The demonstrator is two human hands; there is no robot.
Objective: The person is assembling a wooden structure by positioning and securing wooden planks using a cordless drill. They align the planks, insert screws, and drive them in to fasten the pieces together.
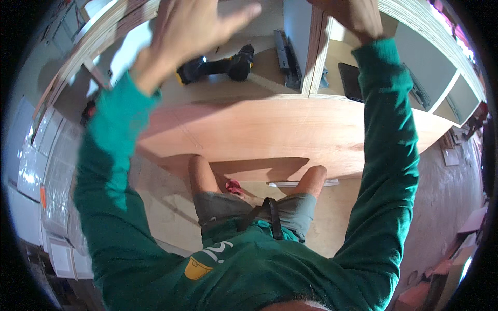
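My left hand (189,28) is raised over the left bay of a plywood cabinet, its thumb stretched out to the side. The other fingers run past the upper edge of the picture, and nothing shows in the palm. Below it lies a black and yellow cordless power tool (220,66) on the cabinet's inner board. My right hand (355,18) reaches over the right bay, beside the upright divider (315,52). Its fingers are cut off by the picture's top edge. A metal drawer slide (287,59) rests near the divider's left side.
A long plywood panel (249,122) spans the cabinet's near side, in front of my knees. A dark flat object (351,81) lies in the right bay. On the floor are a red item (234,186) and a white strip (332,182). Wrapped white panels (57,171) stand at left.
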